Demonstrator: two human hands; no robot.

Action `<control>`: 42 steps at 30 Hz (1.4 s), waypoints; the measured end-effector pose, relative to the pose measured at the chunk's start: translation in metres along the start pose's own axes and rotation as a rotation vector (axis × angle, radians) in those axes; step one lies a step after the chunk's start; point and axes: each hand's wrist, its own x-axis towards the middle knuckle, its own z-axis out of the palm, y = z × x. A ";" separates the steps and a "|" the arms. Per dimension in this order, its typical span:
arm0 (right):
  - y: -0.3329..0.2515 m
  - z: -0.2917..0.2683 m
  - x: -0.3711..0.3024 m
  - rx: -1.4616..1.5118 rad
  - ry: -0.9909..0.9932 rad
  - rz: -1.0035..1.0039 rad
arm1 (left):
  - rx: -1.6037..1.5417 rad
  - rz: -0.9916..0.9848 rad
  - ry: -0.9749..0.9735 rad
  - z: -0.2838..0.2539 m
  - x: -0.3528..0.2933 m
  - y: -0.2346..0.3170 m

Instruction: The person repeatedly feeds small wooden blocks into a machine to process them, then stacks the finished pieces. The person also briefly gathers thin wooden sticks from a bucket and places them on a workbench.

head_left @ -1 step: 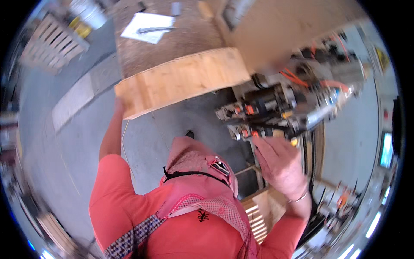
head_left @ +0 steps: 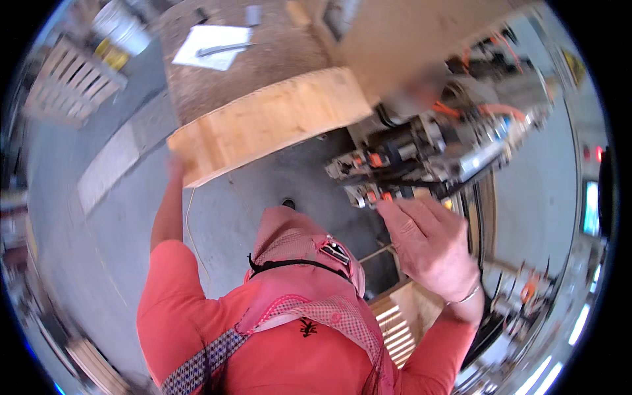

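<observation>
A long, pale wooden board (head_left: 270, 125) made of joined strips lies along the front of a brown worktable, bowed by the lens. My left hand (head_left: 176, 166), a little blurred, grips its left end. To the right stands a machine (head_left: 395, 158) with metal blocks, orange fittings and a silver cylinder. My right hand (head_left: 428, 247) is beside its lower front fittings, fingers bent and close together. The fingertips reach an orange fitting (head_left: 386, 196); whatever they pinch, if anything, is hidden.
The brown worktable (head_left: 257, 76) carries white paper (head_left: 214, 47) with a grey strip on it. A large brown panel (head_left: 408, 33) covers the machine's far side. Slatted crate (head_left: 72, 82), white bucket (head_left: 122, 26) and yellow container (head_left: 112, 54) stand far left. A thin cable (head_left: 189, 224) trails across the floor.
The view has shifted slightly, so the table and board sit a little further left. My right hand's fingers have bent more at the machine; my left hand stays at the board's end.
</observation>
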 end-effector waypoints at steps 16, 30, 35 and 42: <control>-0.153 -0.117 -0.169 -0.613 0.181 0.222 | -0.289 0.641 -0.671 0.085 -0.352 0.219; -0.240 -0.134 -0.325 -0.677 0.124 0.675 | -0.032 0.962 -1.067 0.112 -0.537 0.237; -0.256 -0.116 -0.347 -1.023 0.193 0.810 | -0.025 1.011 -1.182 0.133 -0.572 0.241; -0.221 -0.102 -0.435 -1.284 0.707 -0.151 | 0.068 1.024 -1.220 0.147 -0.595 0.246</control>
